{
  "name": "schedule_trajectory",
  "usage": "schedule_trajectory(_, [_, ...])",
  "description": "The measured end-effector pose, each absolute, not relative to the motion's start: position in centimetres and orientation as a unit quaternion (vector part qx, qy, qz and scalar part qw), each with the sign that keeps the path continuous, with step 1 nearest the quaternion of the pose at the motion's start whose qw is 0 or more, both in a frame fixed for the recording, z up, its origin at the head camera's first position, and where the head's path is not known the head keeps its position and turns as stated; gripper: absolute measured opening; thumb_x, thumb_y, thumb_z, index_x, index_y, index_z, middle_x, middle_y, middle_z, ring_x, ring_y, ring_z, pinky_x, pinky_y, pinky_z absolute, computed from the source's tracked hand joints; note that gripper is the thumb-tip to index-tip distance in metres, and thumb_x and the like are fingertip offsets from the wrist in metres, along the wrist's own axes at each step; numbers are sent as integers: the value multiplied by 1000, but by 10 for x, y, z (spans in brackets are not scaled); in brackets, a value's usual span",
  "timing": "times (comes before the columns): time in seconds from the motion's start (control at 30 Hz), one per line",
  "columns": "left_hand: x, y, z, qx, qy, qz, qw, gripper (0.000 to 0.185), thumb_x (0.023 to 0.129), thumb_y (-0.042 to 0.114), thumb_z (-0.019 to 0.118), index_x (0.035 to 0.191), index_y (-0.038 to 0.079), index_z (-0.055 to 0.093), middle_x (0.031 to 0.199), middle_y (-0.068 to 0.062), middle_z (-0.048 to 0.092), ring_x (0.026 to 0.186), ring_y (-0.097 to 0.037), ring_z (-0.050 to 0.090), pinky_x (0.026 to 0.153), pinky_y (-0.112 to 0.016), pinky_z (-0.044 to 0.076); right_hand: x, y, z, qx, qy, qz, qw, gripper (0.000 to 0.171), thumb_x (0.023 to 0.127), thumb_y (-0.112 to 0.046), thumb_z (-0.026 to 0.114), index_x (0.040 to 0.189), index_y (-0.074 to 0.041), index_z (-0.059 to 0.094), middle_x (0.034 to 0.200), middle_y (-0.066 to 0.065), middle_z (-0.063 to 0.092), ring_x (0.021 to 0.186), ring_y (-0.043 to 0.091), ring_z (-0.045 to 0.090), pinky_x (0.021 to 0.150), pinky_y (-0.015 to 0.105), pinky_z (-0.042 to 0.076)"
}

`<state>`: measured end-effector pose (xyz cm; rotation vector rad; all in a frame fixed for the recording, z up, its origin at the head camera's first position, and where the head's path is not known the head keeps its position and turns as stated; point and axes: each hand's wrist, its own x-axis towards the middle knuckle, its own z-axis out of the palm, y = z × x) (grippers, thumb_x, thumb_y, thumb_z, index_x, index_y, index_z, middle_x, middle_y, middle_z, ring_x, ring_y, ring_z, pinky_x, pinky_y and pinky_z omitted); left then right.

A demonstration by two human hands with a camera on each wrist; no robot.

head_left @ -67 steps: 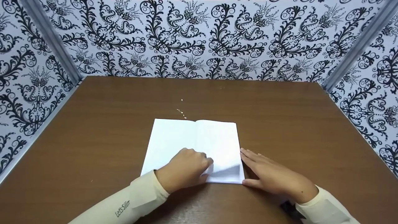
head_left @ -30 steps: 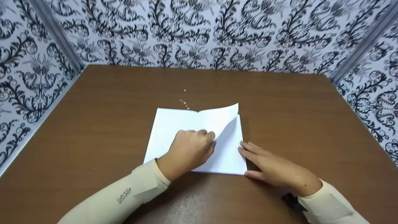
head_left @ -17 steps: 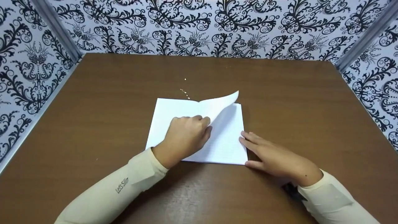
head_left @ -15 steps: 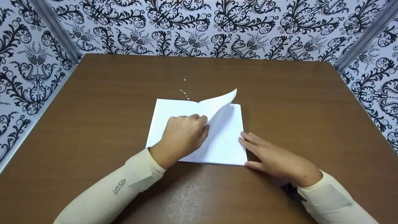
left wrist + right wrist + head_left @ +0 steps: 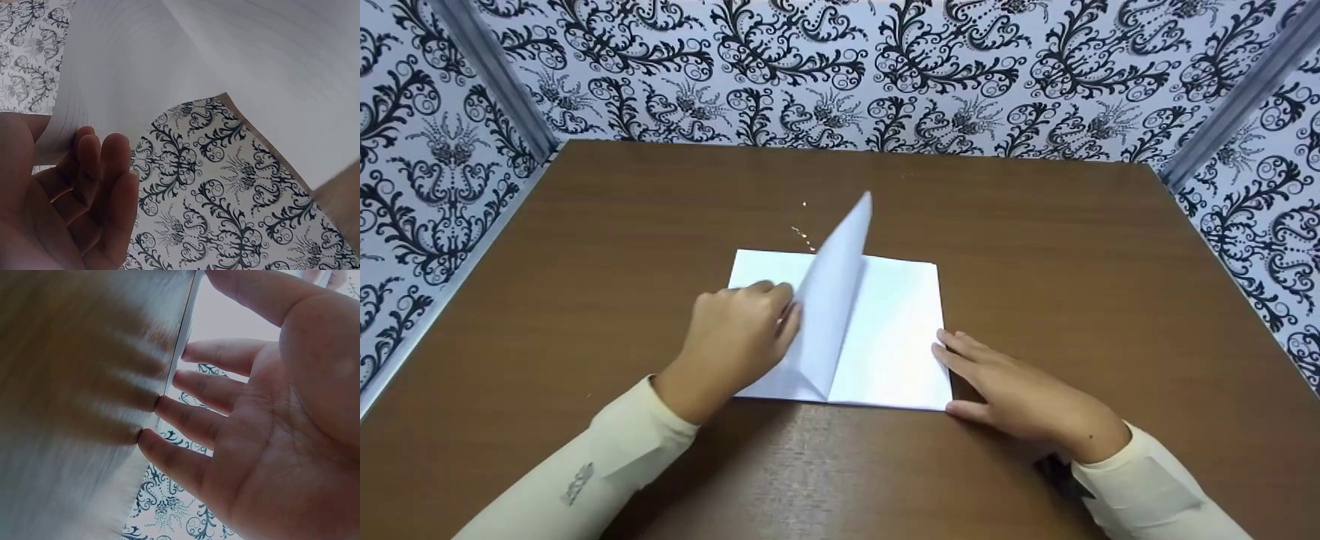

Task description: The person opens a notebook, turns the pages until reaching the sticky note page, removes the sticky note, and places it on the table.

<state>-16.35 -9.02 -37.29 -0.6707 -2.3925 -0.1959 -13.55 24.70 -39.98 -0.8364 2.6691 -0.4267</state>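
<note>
An open notebook (image 5: 896, 330) with white pages lies on the brown table. One lifted page (image 5: 832, 292) stands up and curves over the left half. My left hand (image 5: 739, 337) pinches that page's outer edge between thumb and curled fingers, above the left half. Faint ruled lines show on the page (image 5: 124, 62) in the left wrist view. At the notebook's right edge my right hand (image 5: 1020, 390) rests with fingers extended, fingertips against the border. The right wrist view shows these straight fingers (image 5: 191, 419) along the notebook's edge.
Small pale crumbs (image 5: 802, 236) lie on the table (image 5: 1035, 240) behind the notebook. A dark object (image 5: 1061, 476) is partly hidden under the right wrist. Patterned walls (image 5: 825, 82) enclose the table at the back and sides.
My left hand has taken hold of the right-hand page, lifted it and carried it leftward past the fold, baring the page beneath. My right hand has stayed at the right edge.
</note>
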Motion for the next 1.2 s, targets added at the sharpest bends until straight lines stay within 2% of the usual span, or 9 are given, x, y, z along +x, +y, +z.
schedule_trajectory(0.23, [-157, -107, -378, -219, -930, -73, 285, 38, 89, 22, 67, 60, 13, 45, 53, -2, 47, 39, -17, 33, 35, -34, 24, -135, 249, -402, -288, 932, -148, 162, 72, 98, -37, 62, 156, -5, 32, 165, 16, 24, 152, 39, 22, 118, 57, 27])
schedule_trajectory(0.8, [-149, -135, -392, -188, -951, -26, 245, 35, 80, 19, 74, 56, 11, 50, 49, -6, 52, 39, -24, 49, 34, -42, 34, -137, 248, -401, -293, 932, -156, 149, 72, 97, -37, 64, 155, -5, 34, 163, 18, 27, 150, 43, 25, 116, 58, 28])
schedule_trajectory(1.07, [-145, -139, -399, -199, -955, 8, 219, 36, 75, 16, 75, 52, 9, 49, 45, -6, 48, 40, -15, 37, 34, -40, 33, -136, 248, -401, -286, 931, -152, 167, 73, 98, -38, 62, 157, -7, 30, 165, 14, 23, 152, 40, 23, 116, 58, 29])
schedule_trajectory(1.2, [-146, -139, -403, -208, -955, 12, 209, 34, 75, 17, 76, 53, 8, 51, 46, -7, 50, 39, -18, 42, 35, -41, 35, -136, 249, -400, -285, 931, -156, 169, 73, 98, -40, 61, 156, -8, 30, 166, 15, 22, 151, 41, 22, 116, 59, 29])
